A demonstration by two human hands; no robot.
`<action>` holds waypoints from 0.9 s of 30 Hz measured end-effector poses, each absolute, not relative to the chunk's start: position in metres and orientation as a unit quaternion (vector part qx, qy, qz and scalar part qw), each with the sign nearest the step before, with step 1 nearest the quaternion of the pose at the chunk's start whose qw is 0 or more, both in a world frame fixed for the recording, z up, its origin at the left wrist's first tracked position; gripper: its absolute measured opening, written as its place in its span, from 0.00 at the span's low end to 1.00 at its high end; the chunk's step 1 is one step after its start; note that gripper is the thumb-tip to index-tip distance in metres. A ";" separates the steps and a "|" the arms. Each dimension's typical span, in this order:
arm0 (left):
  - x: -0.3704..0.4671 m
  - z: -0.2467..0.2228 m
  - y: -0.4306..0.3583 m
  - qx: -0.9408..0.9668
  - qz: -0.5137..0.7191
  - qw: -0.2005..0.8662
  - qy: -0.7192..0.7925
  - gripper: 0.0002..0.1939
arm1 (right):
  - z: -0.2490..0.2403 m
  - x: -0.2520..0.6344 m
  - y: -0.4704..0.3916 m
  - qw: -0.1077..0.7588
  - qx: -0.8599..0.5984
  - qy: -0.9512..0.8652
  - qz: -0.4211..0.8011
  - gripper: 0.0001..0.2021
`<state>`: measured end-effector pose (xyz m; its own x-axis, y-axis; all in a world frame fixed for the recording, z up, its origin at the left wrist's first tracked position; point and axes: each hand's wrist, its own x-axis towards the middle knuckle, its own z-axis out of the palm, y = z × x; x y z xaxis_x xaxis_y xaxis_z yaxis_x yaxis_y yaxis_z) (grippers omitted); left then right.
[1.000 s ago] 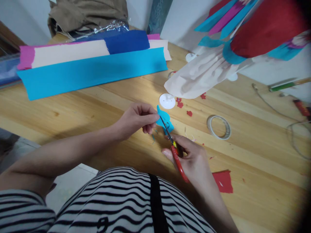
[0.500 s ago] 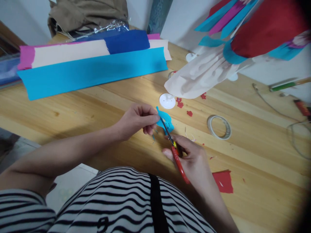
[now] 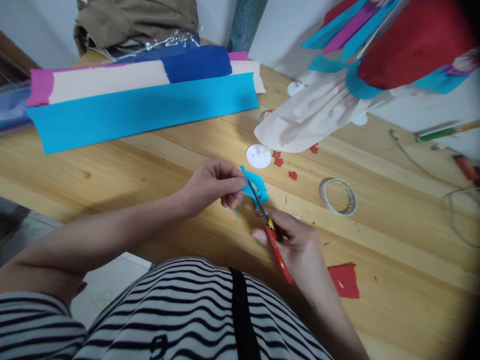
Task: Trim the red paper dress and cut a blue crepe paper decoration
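Note:
Between thumb and fingers, my left hand (image 3: 217, 186) pinches a small cut piece of light blue paper (image 3: 258, 178). My right hand (image 3: 294, 240) is closed around red-handled scissors (image 3: 277, 255), whose blades point up and left and lie against the blue paper, close to my left fingertips. Several thin blue snippets lie on the wood just below. A round white disc (image 3: 258, 156) is just beyond the paper, with small red paper shapes (image 3: 278, 162) beside it.
Rolled light blue sheets (image 3: 150, 112) lie at the back left. A doll-like figure with a red top (image 3: 412, 47) and pale skirt stands at the back right. A tape roll (image 3: 338, 197), a red scrap (image 3: 344, 281) and a cable (image 3: 420, 170) are on the wooden table (image 3: 405, 250).
Almost nothing differs. The blue paper has shifted very slightly at the scissor blades; both hands stay in place.

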<state>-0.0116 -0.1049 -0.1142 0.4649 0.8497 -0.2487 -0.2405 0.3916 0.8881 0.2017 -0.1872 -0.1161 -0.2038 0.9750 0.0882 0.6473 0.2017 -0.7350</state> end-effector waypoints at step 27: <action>-0.015 -0.113 -0.102 0.419 0.340 0.741 0.400 0.15 | -0.118 0.202 -0.188 0.277 -0.568 -0.725 0.273 0.22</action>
